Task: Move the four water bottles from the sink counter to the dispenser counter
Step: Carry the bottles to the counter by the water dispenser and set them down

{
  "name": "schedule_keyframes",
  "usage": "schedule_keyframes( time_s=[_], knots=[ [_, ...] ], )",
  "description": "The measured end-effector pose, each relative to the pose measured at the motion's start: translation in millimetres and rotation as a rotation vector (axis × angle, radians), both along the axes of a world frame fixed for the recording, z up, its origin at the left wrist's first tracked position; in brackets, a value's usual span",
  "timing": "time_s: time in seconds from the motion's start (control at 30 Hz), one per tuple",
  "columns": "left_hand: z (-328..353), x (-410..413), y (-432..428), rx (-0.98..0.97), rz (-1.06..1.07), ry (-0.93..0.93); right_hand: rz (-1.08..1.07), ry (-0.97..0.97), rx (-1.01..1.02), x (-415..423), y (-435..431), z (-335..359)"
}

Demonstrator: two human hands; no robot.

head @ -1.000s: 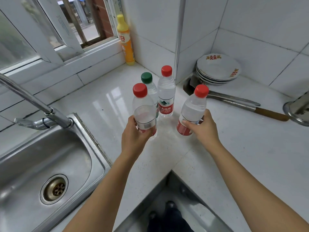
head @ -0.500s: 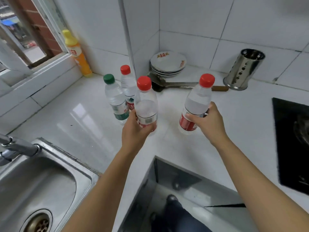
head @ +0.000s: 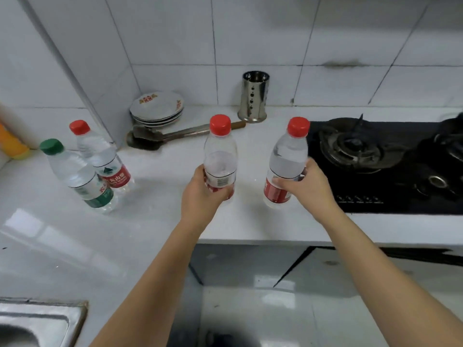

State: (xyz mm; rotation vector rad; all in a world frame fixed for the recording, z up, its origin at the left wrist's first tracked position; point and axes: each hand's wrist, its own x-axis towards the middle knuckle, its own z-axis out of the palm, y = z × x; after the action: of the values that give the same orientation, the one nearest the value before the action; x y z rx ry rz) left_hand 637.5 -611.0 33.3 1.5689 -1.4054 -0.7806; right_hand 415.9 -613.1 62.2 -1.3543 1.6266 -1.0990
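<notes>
My left hand [head: 201,196] grips a clear red-capped water bottle [head: 220,154] around its lower body, held upright above the white counter [head: 155,216]. My right hand [head: 309,187] grips a second red-capped bottle [head: 288,159] with a red label, tilted slightly left, just left of the stove. Two more bottles stand on the counter at the left: a green-capped bottle [head: 75,176] in front and a red-capped one [head: 100,156] behind it, touching each other.
A black gas stove [head: 385,166] fills the right of the counter. Stacked plates [head: 156,106], a ladle [head: 175,135] and a steel utensil holder [head: 253,96] sit at the back wall. An orange bottle [head: 10,144] is at far left, the sink corner [head: 42,321] bottom left.
Both hands have lifted their bottles off the counter and carried them right, away from the other two. The view has swung right, bringing the stove in and losing the tap and window.
</notes>
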Motion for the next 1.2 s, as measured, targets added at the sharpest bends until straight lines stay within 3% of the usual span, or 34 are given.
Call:
schedule_keyframes(
  time_s=[0.67, 1.2],
  knots=[
    [9.5, -254.8, 81.2, 0.014, -0.616, 0.016, -0.556, 0.015, 0.023, -204.8, 209.2, 3.6],
    [-8.4, -407.8, 113.2, 0.088, -1.138, -0.043, -1.123, 0.002, 0.063, -268.3, 316.4, -17.6]
  ],
)
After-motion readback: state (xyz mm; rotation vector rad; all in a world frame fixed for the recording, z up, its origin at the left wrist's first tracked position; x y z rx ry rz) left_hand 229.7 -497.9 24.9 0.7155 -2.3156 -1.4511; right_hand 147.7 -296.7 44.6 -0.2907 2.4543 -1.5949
